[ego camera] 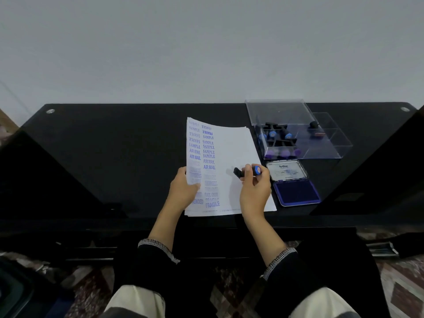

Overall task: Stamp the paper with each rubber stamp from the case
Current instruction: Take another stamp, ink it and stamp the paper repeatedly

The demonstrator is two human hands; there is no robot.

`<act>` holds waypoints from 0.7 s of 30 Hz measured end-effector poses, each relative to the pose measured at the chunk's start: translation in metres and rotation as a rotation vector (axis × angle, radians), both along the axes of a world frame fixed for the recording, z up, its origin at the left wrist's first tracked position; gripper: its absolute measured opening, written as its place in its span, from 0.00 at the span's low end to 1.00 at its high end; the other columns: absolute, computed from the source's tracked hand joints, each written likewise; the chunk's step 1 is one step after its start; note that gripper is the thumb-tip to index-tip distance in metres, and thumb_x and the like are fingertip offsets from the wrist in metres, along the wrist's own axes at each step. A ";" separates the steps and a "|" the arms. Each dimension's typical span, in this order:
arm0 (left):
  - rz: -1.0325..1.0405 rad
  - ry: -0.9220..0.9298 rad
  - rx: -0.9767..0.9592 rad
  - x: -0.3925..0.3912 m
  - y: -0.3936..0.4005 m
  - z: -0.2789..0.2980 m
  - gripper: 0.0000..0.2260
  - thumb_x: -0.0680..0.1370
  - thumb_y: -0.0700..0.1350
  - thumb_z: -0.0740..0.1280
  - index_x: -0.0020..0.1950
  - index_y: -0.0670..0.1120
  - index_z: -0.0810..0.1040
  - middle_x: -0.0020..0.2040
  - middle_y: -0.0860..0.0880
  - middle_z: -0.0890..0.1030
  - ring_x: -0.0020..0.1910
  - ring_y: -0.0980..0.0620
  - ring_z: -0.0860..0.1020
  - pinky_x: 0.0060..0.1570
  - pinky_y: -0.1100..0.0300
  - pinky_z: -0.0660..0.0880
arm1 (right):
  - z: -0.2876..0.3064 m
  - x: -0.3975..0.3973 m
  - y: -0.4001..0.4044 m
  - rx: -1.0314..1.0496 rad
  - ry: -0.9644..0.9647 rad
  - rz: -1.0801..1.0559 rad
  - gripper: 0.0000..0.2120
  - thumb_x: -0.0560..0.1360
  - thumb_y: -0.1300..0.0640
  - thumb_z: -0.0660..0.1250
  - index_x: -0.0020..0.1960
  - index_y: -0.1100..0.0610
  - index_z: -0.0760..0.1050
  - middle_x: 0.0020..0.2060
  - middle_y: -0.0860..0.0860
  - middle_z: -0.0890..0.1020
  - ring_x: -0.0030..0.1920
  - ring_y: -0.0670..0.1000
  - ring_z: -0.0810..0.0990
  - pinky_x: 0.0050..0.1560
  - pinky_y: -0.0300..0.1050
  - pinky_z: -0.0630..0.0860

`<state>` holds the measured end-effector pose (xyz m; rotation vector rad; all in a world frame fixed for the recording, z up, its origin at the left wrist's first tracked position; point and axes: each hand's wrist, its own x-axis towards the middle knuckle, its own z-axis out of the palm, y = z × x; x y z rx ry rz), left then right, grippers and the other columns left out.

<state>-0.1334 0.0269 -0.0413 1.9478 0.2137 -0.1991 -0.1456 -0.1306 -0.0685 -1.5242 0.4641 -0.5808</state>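
Your right hand [253, 189] pinches a rubber stamp [247, 171] by its blue-capped handle, the black stamping end pointing left and hanging just above the blank right part of the paper [231, 143]. Your left hand [183, 190] lies with fingers fairly flat on the sheet's left edge, thumb on top, pinning the stack against the dark tabletop [114, 157]. Two columns of blue impressions already run down the left side.

The stamp lies nearly on its side, so turn the face square to the page before you lower it. Whether the face is freshly inked is hard to tell from here; if in doubt, dab it on the open ink pad [298, 191] just right of the sheet. Come straight down at the top of a new column, beside the existing prints and clear of them, press evenly, and lift without sliding. Keep the left hand pressing so the top sheet does not shift.

The clear case [298, 134] stands behind the pad with more stamps inside.
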 end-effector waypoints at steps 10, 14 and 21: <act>-0.197 0.226 0.244 -0.003 -0.016 -0.002 0.40 0.79 0.36 0.61 0.76 0.41 0.32 0.77 0.43 0.49 0.59 0.51 0.69 0.39 0.65 0.71 | -0.001 -0.006 -0.016 -0.139 0.121 -0.049 0.10 0.79 0.47 0.61 0.49 0.54 0.70 0.43 0.50 0.80 0.48 0.51 0.78 0.48 0.45 0.73; -0.205 0.231 0.348 -0.006 -0.020 -0.002 0.44 0.77 0.43 0.65 0.76 0.42 0.32 0.76 0.44 0.53 0.64 0.46 0.70 0.59 0.51 0.74 | 0.005 -0.008 -0.021 -0.209 0.160 -0.019 0.11 0.79 0.48 0.60 0.51 0.56 0.70 0.40 0.50 0.78 0.43 0.50 0.77 0.42 0.43 0.69; -0.003 0.007 0.492 -0.013 -0.025 -0.005 0.13 0.81 0.41 0.55 0.64 0.40 0.66 0.58 0.43 0.70 0.43 0.49 0.73 0.42 0.53 0.72 | 0.008 -0.009 -0.025 -0.246 0.209 0.001 0.11 0.80 0.49 0.60 0.53 0.58 0.70 0.36 0.48 0.76 0.40 0.50 0.75 0.40 0.43 0.68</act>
